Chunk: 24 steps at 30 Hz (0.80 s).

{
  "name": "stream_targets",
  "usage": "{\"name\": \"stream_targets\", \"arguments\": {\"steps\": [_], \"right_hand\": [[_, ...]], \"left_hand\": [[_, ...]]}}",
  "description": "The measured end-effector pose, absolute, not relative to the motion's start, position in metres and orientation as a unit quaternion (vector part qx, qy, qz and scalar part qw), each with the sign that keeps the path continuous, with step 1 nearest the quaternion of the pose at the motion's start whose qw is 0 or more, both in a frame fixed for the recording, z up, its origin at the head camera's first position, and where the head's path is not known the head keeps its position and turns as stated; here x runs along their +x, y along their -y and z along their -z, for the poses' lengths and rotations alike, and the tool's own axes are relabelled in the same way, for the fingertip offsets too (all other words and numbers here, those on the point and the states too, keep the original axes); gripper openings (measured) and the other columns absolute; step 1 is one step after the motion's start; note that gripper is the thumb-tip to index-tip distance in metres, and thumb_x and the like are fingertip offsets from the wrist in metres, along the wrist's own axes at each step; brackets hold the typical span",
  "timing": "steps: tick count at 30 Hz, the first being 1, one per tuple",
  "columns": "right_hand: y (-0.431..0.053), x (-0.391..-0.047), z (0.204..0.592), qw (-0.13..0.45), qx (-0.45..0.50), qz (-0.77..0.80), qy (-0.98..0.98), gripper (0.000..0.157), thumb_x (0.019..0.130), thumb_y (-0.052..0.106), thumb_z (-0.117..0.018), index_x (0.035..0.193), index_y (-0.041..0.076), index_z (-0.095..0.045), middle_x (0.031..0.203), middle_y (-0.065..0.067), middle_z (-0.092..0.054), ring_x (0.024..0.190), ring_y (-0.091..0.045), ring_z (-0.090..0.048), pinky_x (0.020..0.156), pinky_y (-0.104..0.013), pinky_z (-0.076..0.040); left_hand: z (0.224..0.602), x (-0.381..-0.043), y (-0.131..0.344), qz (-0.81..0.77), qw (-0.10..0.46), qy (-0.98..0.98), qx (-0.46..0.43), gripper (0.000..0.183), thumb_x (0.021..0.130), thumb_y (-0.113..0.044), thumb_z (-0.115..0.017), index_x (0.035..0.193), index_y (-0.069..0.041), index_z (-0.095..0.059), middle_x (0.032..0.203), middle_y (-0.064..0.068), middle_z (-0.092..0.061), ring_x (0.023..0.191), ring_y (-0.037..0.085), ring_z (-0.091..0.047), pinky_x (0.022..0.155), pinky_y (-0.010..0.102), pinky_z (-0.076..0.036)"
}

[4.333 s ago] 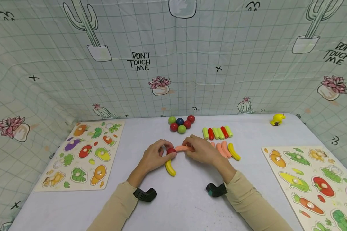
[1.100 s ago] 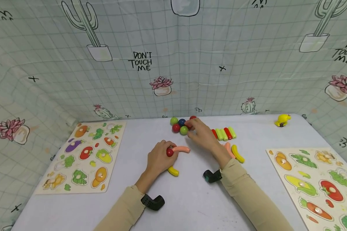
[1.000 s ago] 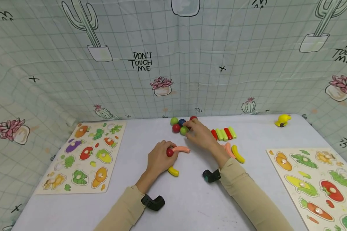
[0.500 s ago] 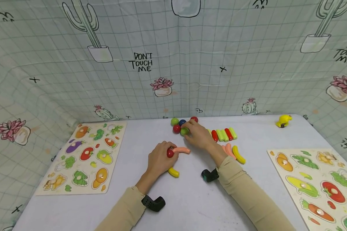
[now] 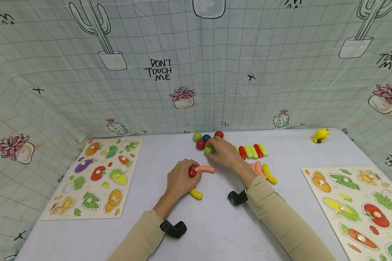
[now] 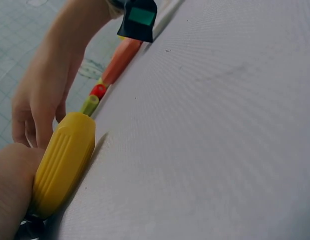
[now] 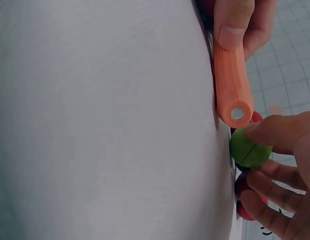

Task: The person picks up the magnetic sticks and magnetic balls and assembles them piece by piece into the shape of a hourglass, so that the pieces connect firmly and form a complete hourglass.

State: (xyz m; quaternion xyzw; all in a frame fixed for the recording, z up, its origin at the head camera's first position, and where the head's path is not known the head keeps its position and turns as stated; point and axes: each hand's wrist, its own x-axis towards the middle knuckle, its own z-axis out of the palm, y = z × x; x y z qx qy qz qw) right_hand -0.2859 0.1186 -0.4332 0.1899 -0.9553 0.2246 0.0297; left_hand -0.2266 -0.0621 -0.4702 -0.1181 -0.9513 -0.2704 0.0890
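My left hand (image 5: 183,178) grips a red ball (image 5: 192,172) near the table's middle. A curved orange rod (image 5: 205,169) runs rightward from that ball, and a curved yellow rod (image 5: 196,194) sticks out below the hand. The left wrist view shows the yellow rod (image 6: 64,165) large beside the hand. My right hand (image 5: 224,152) is at the ball cluster, pinching a green ball (image 5: 209,150) between thumb and fingers. In the right wrist view its thumb lies on the green ball (image 7: 251,148), close to the orange rod's metal-tipped end (image 7: 237,114).
Behind the right hand are a blue ball (image 5: 206,137), another green ball (image 5: 197,136) and red balls (image 5: 200,145). Short green and red rods (image 5: 250,151) lie to the right, above curved orange rods (image 5: 258,169) and a yellow one (image 5: 269,174). Puzzle boards (image 5: 94,177) (image 5: 349,203) flank them; a yellow toy (image 5: 320,135) stands back right.
My right hand has left the orange rod and moved up to the ball cluster, where it has taken hold of a green ball and shifted it slightly nearer. The left hand has turned over the red ball.
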Motion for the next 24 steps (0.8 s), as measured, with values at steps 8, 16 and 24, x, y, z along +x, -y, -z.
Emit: {"name": "stream_targets", "arguments": {"steps": [8, 16, 24], "right_hand": [[-0.123, -0.283, 0.434, 0.019, 0.191, -0.277, 0.942, 0.032, 0.084, 0.016, -0.066, 0.115, 0.009, -0.058, 0.106, -0.006, -0.058, 0.094, -0.021, -0.057, 0.083, -0.036, -0.051], [-0.126, -0.276, 0.432, 0.006, 0.199, -0.314, 0.929, 0.033, 0.086, 0.017, -0.065, 0.117, 0.01, -0.056, 0.111, -0.007, -0.058, 0.097, -0.022, -0.057, 0.083, -0.035, -0.051], [-0.13, -0.269, 0.432, 0.007, 0.209, -0.331, 0.92, 0.033, 0.086, 0.016, -0.064, 0.117, 0.006, -0.056, 0.112, -0.006, -0.059, 0.098, -0.022, -0.058, 0.081, -0.035, -0.052]], "left_hand": [[0.47, -0.226, 0.063, 0.273, 0.094, 0.95, -0.122, 0.019, 0.083, -0.032, -0.066, 0.097, -0.019, -0.067, 0.087, -0.001, -0.063, 0.074, 0.012, -0.054, 0.052, 0.021, -0.041], [0.469, -0.225, 0.062, 0.274, 0.097, 0.949, -0.123, 0.02, 0.083, -0.033, -0.067, 0.097, -0.019, -0.067, 0.086, -0.001, -0.062, 0.074, 0.012, -0.054, 0.053, 0.021, -0.042], [0.469, -0.225, 0.062, 0.274, 0.093, 0.95, -0.119, 0.024, 0.084, -0.034, -0.066, 0.101, -0.017, -0.067, 0.085, -0.001, -0.062, 0.073, 0.013, -0.052, 0.053, 0.022, -0.041]]}}
